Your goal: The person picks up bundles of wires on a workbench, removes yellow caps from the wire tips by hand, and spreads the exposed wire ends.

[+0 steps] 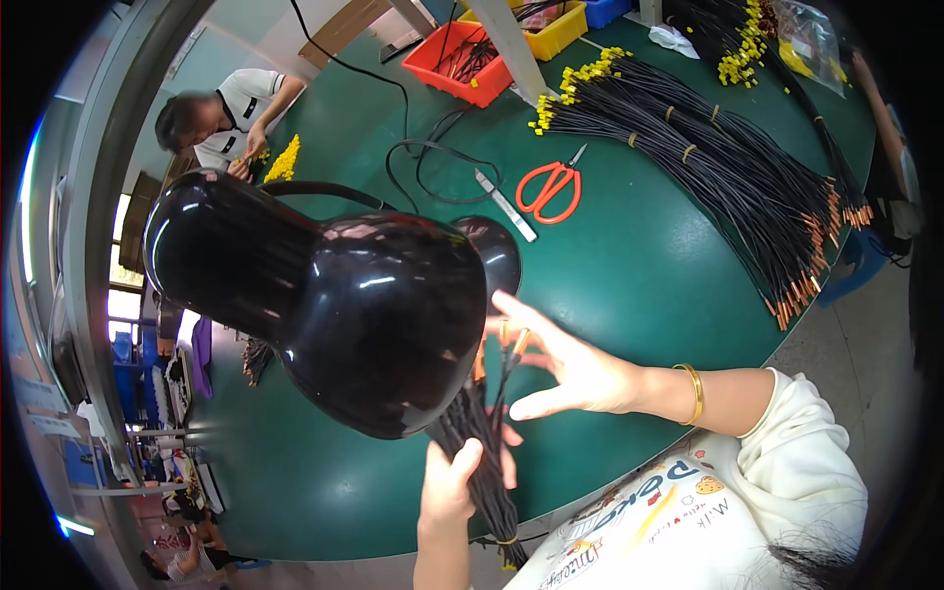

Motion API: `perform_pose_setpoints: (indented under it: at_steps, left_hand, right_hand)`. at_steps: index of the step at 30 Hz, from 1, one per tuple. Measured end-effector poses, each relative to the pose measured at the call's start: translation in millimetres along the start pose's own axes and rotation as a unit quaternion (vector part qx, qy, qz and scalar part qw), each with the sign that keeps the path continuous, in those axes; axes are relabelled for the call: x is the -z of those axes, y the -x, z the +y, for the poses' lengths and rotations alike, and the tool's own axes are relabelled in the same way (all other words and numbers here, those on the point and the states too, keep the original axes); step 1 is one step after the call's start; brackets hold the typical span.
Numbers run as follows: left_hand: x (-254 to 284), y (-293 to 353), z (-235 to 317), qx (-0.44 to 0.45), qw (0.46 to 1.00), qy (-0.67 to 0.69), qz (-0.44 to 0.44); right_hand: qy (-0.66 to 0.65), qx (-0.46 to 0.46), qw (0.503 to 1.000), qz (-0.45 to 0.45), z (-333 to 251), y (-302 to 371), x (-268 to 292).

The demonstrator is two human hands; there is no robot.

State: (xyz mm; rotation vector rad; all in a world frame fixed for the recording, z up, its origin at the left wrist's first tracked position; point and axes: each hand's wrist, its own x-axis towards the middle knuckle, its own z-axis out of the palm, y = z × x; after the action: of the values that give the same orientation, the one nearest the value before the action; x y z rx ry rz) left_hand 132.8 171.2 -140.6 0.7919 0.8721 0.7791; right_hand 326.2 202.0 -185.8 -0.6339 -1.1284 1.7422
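My left hand (457, 482) is closed around a bundle of black cables (492, 492), with the thumb lying across it. Copper-coloured tips (521, 341) stick up at the bundle's upper end, a few of them leaning away from the others. Beside those tips is my right hand (575, 369), its thumb and fingers spread apart. Some of its fingertips pass behind the tips, and I cannot tell whether they touch them. A glossy black lamp head (393, 305) hides part of the bundle's upper end.
Orange-handled scissors (551, 190) and a grey-white cutter knife (506, 206) lie on the green table (629, 265). A large pile of tied black cables (698, 138) lies at the right. Red (457, 64) and yellow bins (556, 34) stand behind. Another person (236, 113) works at far left.
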Motion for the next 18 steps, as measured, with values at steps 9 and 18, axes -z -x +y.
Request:
perform_pose_setpoints:
  at_steps: [9, 18]
  left_hand:
    - [-9, -33, -31, -0.021, 0.991, -0.12, 0.06]
    - [-6, -32, -35, -0.132, 0.978, -0.046, 0.157]
  right_hand:
    - [-0.13, -0.056, 0.986, 0.09, -14, -5, -5]
    - [-0.179, -0.017, 0.978, 0.105, -6, -8, -2]
